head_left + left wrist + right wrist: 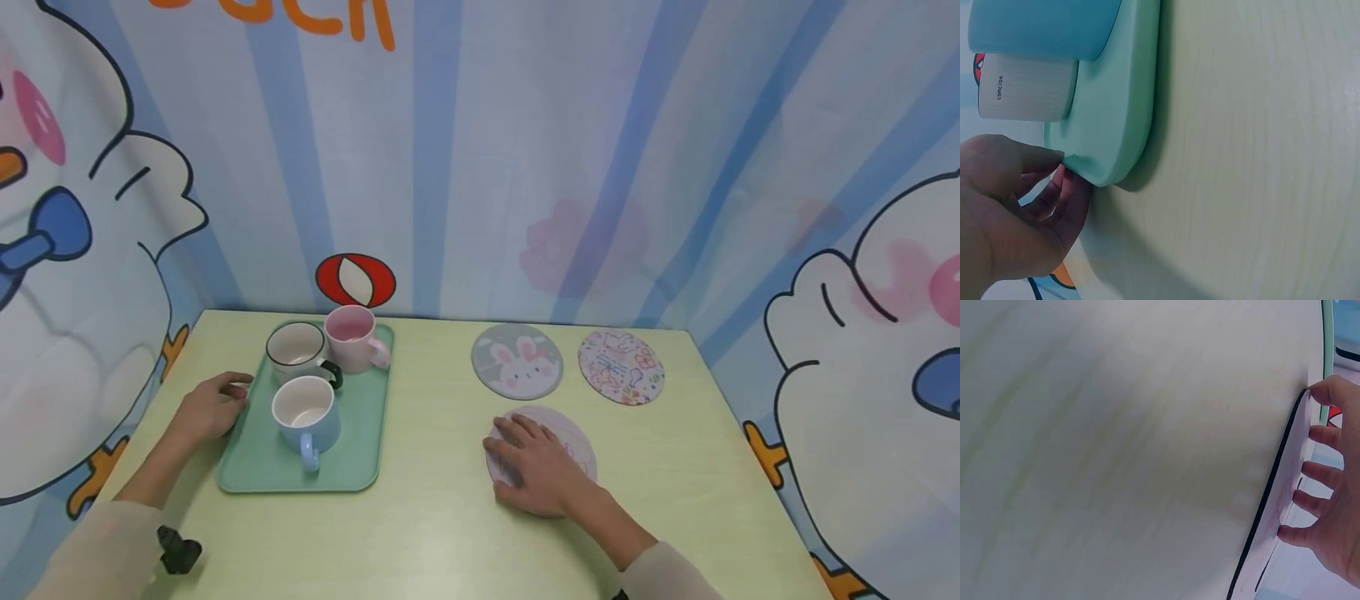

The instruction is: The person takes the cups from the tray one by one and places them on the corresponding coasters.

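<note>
The right hand [534, 471] has its fingers spread, with the tips resting on the pink mat [576, 442], low and right of the middle of the head view. Wide fingers like that likely help keep the mat from sliding. The left hand [212, 408] pinches the rim of the green tray [356, 462] at the left, thumb on top, maybe to keep it steady.

On the tray, the blue mug [309, 421] stands in front, the white mug [295, 354] behind it, and the pink mug [350, 340] at the top right. They stand upright, close together, perhaps so all three fit.

Above the right hand lie the gray mat [517, 361] and the flower mat [621, 367], just apart. The table [450, 533] is pale yellow wood. Behind it hangs a blue striped cloth [480, 167] with white cartoon ducks at both sides.
</note>
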The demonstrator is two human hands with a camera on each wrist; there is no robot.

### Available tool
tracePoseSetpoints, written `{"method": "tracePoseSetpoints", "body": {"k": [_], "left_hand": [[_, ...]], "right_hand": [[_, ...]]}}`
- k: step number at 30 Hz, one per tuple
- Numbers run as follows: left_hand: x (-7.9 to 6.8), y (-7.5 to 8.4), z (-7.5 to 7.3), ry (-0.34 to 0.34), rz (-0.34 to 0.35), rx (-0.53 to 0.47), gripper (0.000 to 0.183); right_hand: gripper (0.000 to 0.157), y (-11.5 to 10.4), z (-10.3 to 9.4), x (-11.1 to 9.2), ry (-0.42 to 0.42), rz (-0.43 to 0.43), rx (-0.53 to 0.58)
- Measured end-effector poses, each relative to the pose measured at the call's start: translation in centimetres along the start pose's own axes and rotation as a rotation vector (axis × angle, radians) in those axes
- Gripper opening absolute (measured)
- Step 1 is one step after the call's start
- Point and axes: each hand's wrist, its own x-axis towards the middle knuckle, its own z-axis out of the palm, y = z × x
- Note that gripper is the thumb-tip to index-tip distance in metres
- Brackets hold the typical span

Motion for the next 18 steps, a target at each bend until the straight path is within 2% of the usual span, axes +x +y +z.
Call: {"method": "tracePoseSetpoints", "body": {"k": [6,10,18], "left_hand": [[0.1,-0.3,-0.2,-0.019,0.03,-0.02,0.047],[0.0,-0.3,-0.3,-0.03,0.019,-0.015,0.048],[-0.3,-0.2,-0.3,-0.033,0.024,-0.007,0.047]], "right_hand": [[0.059,0.2,0.5,-0.1,0.034,-0.009,0.015],[0.059,0.3,1.0,-0.1,0.07,-0.018,0.012],[0.06,0.1,1.1,0.0,0.091,-0.001,-0.046]]}}
